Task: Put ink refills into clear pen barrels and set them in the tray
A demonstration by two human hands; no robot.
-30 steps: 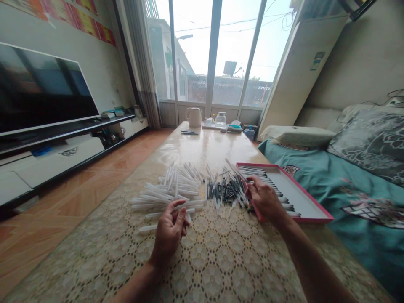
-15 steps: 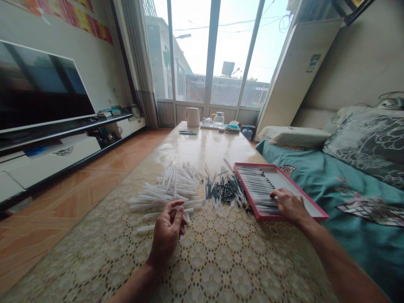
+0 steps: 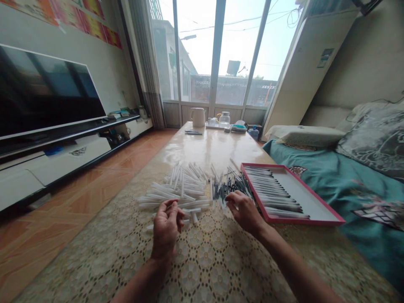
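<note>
Both hands hover low over the lace-covered desk (image 3: 202,269): the left hand (image 3: 166,229) sits at about 7 o'clock of the white pen barrels (image 3: 179,189), fingers curled narrow with thumb and forefinger pinched together, though whether a barrel lies between them I cannot tell; the right hand (image 3: 244,210) reaches palm-down into the near edge of the dark pen refills (image 3: 229,187), fingertips bent onto them, and I cannot tell if one is already caught. The refill heap lies between the barrel pile at its 9 o'clock and the pink-rimmed tray (image 3: 315,204) at its 3 o'clock, where finished pens (image 3: 273,195) lie in a row. Judging by look, these parts are very light, thin, stiff plastic, smooth enough to roll or slide on the cloth; a refill is best pinched near its middle with two fingertips, away from the inked tip, and a barrel likewise along its shaft.
</note>
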